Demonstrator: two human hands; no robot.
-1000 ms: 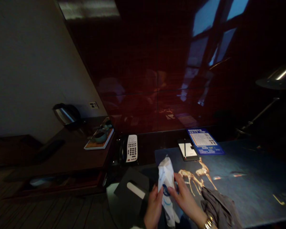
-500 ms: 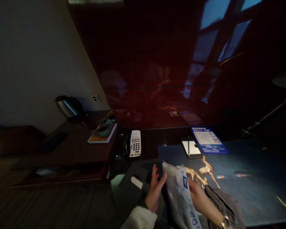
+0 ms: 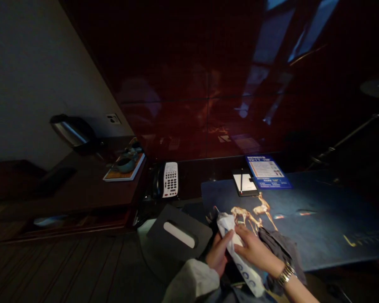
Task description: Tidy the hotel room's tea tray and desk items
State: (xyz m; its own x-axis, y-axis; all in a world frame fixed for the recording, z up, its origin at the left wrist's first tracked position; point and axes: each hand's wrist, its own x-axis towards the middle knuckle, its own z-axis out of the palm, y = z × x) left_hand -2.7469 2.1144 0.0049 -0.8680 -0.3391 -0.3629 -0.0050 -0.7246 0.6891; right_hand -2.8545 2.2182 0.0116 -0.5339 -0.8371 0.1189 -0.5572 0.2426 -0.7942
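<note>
Both of my hands hold a white plastic packet [image 3: 236,248] with blue print, low over the near edge of a dark blue desk mat [image 3: 303,227]. My left hand [image 3: 217,254] grips the packet from the left side, fingers curled round it. My right hand [image 3: 255,250], with a metal watch on the wrist, closes on it from the right. A grey cloth [image 3: 279,248] lies on the mat just right of my right hand. A dark tissue box [image 3: 177,235] with a white slot stands just left of my left hand.
A white-keyed telephone [image 3: 169,181] sits behind the tissue box. A notepad with pen [image 3: 244,183] and a blue card [image 3: 267,172] lie at the mat's far edge. A kettle [image 3: 71,132] and a tray with cups [image 3: 123,166] are on the lower left counter. A lamp [image 3: 360,113] stands at right.
The packet has come down from upright to a low slanted hold near the mat's edge, and both hands have closed round it. The view has shifted slightly.
</note>
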